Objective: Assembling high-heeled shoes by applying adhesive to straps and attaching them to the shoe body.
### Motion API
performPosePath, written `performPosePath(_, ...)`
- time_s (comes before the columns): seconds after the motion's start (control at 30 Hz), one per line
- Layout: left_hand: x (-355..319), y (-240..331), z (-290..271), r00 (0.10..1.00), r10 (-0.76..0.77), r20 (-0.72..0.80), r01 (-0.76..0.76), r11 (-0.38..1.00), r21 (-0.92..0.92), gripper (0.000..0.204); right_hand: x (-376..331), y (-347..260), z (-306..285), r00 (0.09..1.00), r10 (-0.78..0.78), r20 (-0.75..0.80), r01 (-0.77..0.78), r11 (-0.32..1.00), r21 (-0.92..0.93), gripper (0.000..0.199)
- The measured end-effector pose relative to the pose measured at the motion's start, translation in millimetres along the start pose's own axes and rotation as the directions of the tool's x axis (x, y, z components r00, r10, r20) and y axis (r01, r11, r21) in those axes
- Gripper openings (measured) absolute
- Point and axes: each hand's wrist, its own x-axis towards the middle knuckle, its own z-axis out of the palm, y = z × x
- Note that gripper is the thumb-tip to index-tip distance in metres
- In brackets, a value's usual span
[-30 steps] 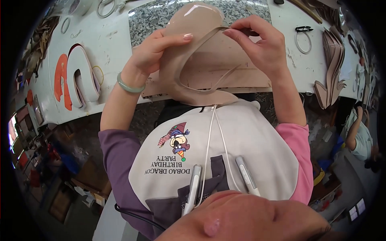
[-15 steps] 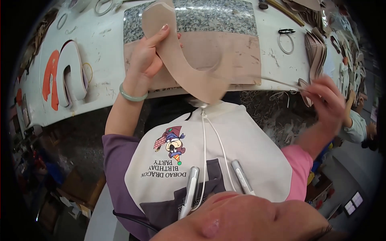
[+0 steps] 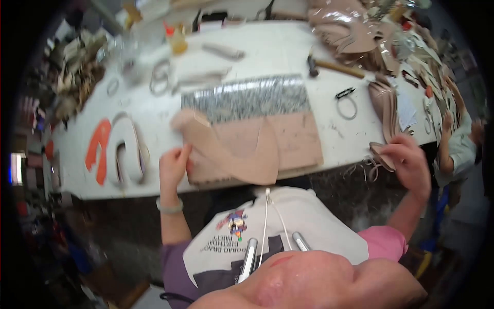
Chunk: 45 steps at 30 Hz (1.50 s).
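My left hand [image 3: 176,167] pinches the left edge of a curved, U-shaped beige leather piece [image 3: 221,152]. The piece lies over a flat work slab with a grey speckled stone back part [image 3: 247,100] and a beige front part [image 3: 301,139]. Its lower curve reaches the table's front edge. To the right, my right hand [image 3: 409,164] has bent, closed fingers beside a small beige curved piece [image 3: 380,154] at the table edge. Whether those fingers grip that piece or something thin is hidden by blur. Pale thin strips [image 3: 360,168] hang below it.
A hammer [image 3: 334,67] and small black snips [image 3: 346,92] lie right of the slab. Stacked beige pieces [image 3: 385,105] stand beyond my right hand. Orange [image 3: 99,152] and white [image 3: 123,149] curved pieces lie left. Another person's arm [image 3: 446,149] is at the far right.
The leather piece has come down from above the slab onto it, with my left hand. The thin strip stretched from it to my right hand no longer shows. More of the table is in view.
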Motion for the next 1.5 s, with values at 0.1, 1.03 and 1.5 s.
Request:
performPosePath(0.1, -20.5, 29.1, 24.5, 0.985, 0.169, -0.031, -0.155, 0.796, -0.584, 0.017, 38.7, 2.3, 59.3, 0.933, -0.345, 0.104, 0.330, 0.934, 0.135, 0.025)
performPosePath(1.03, -42.1, 136.2, 119.0, 0.731, 0.651, 0.203, -0.280, 0.558, -0.781, 0.010, 64.0, -36.1, 183.1, 0.997, -0.070, 0.044, -0.041, 0.038, 0.998, 0.017)
performPosePath(1.5, -31.4, 137.1, 96.3, 0.716, 0.647, 0.263, -0.266, 0.601, -0.754, 0.012, 79.5, -38.7, 186.9, 0.926, -0.228, 0.303, -0.340, -0.150, 0.928, 0.011)
